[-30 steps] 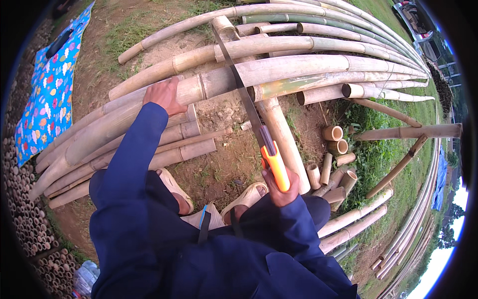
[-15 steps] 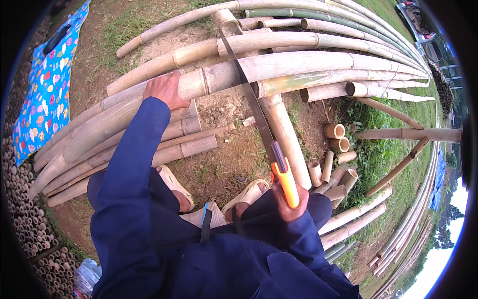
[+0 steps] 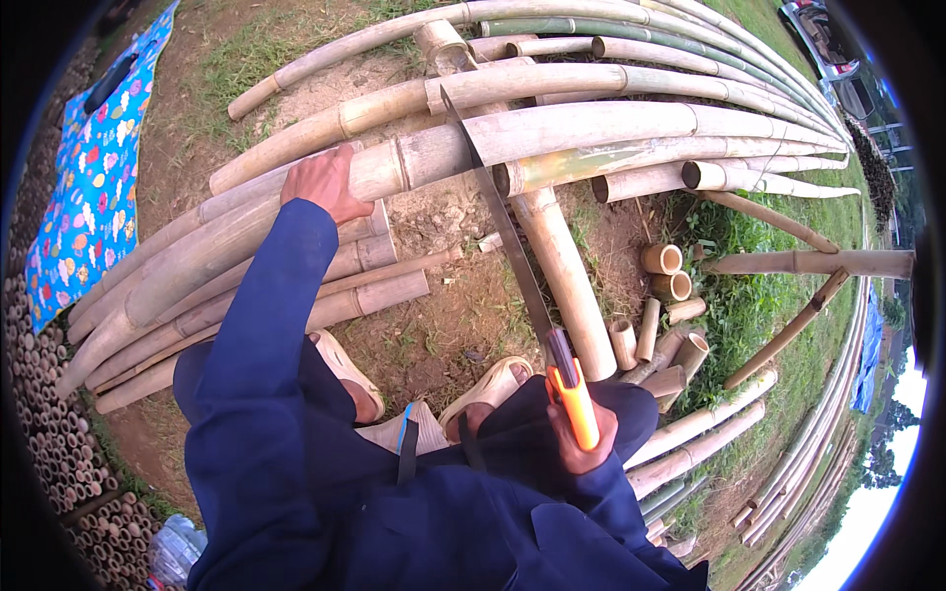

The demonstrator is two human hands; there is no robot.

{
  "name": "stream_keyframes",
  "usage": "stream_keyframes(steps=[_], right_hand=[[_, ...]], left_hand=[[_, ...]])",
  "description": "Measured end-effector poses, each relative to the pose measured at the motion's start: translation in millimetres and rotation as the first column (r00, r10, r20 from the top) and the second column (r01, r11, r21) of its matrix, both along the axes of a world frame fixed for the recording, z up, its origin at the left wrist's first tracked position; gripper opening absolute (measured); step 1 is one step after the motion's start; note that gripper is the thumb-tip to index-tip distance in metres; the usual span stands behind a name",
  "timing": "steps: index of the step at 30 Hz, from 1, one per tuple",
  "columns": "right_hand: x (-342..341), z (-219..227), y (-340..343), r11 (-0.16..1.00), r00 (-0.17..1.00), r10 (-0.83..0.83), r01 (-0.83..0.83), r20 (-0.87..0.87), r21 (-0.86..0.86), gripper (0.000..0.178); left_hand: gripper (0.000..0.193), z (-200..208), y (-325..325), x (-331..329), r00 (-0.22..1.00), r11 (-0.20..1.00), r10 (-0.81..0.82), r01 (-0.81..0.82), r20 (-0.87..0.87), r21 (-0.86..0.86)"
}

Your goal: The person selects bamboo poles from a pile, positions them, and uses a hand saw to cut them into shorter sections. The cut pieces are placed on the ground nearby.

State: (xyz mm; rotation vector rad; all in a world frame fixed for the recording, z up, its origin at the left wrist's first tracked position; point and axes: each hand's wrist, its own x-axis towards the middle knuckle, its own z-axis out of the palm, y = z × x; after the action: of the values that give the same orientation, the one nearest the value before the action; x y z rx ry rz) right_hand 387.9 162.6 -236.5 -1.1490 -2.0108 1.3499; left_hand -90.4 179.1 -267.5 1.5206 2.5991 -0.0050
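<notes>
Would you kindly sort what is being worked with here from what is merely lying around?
In use: left hand pressing the thick bamboo pole; right hand gripping the orange-handled saw.
Lying about: short bamboo offcuts; patterned blue cloth; stacked bamboo tubes.

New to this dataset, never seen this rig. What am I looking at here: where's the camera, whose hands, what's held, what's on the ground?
There is no machine: a person works with bare hands, and the one picture comes from a fisheye camera worn on the head, looking down, so straight poles bend near the rim. The left hand presses on a thick bamboo pole. The right hand grips the orange handle of a long saw, whose blade lies across that pole. More poles and short cut bamboo pieces lie on dirt and grass. A blue patterned cloth lies at the left.
</notes>
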Motion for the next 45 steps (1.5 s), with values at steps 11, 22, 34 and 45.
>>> stream_keyframes(steps=[11,22,34,45], right_hand=[[-97,-48,70,0.995,0.985,-0.03,0.013,-0.168,-0.097,0.018],[-145,-51,112,0.999,0.984,-0.018,0.025,-0.177,0.037,0.015],[-114,-4,76,0.996,0.972,-0.078,0.083,-0.223,0.016,0.014],[-73,-25,58,0.999,0.989,-0.02,0.016,-0.143,-0.032,0.016]], left_hand=[[0.079,-2,8,-7,1.0,0.999,-0.031,0.031,-0.004,-0.007],[0.084,-3,23,1,0.999,0.999,-0.037,0.037,0.002,0.0],[0.071,19,-18,43,0.996,0.994,-0.07,0.066,0.048,0.086],[0.071,25,-7,30,0.994,0.997,-0.076,0.073,0.073,0.034]])
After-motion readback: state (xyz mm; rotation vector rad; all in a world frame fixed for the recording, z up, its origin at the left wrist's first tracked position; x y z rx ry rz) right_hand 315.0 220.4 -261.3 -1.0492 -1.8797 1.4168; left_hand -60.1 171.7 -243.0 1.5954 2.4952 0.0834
